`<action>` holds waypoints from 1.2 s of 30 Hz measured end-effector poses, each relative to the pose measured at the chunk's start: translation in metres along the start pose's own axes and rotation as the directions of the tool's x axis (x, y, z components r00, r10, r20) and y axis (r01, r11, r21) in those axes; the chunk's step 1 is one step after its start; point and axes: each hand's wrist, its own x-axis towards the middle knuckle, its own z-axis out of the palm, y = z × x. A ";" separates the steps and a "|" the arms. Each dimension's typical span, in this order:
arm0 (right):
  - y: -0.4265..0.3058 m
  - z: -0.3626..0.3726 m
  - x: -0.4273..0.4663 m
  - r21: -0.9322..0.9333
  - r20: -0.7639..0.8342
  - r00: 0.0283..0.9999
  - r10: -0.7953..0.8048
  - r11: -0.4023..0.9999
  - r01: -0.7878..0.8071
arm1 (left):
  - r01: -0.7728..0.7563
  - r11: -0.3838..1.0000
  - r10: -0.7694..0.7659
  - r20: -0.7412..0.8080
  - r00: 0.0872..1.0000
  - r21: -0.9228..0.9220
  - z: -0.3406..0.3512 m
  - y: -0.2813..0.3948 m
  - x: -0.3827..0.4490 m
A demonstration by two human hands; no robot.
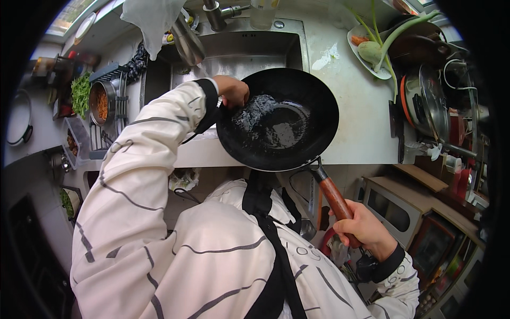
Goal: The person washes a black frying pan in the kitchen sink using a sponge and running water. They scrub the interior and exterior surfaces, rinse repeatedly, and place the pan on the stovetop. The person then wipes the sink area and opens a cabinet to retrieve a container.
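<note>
A black wok (pixel 318 111) is tilted over the front edge of the steel sink (pixel 295 48), and water (pixel 255 113) splashes and pools inside it. My right hand (pixel 364 227) is wrapped around its wooden handle (pixel 334 199), which slants down towards me. At the wok's left rim is my left hand (pixel 232 91), its fingers curled down by the inner wall. The fingertips are hidden, so I cannot tell whether they hold anything. A steel faucet (pixel 217 18) stands behind the sink, and a brushed-metal cylinder (pixel 187 42) hangs over its left part.
A plate with vegetables (pixel 370 54) and a glass-lidded pot (pixel 428 99) stand on the right counter (pixel 354 131). On the left are a rack (pixel 119 107), a pot of shredded orange food (pixel 102 104), leafy greens (pixel 81 92) and a clear plastic box (pixel 77 139). A plastic bag (pixel 153 24) hangs at the back.
</note>
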 end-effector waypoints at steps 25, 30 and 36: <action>0.039 -0.058 0.056 0.205 0.415 0.910 0.007 0.973 -0.101 | 0.050 0.883 0.205 -0.479 0.853 0.466 -0.040 0.083 0.063; 0.040 -0.063 0.057 0.205 0.456 0.890 -0.011 0.974 -0.093 | -0.425 0.646 0.702 -0.275 0.657 0.634 0.010 0.141 0.076; 0.045 -0.067 0.062 0.195 0.411 0.911 0.006 0.976 -0.094 | -0.029 0.855 0.309 -0.463 0.831 0.518 -0.005 0.063 0.054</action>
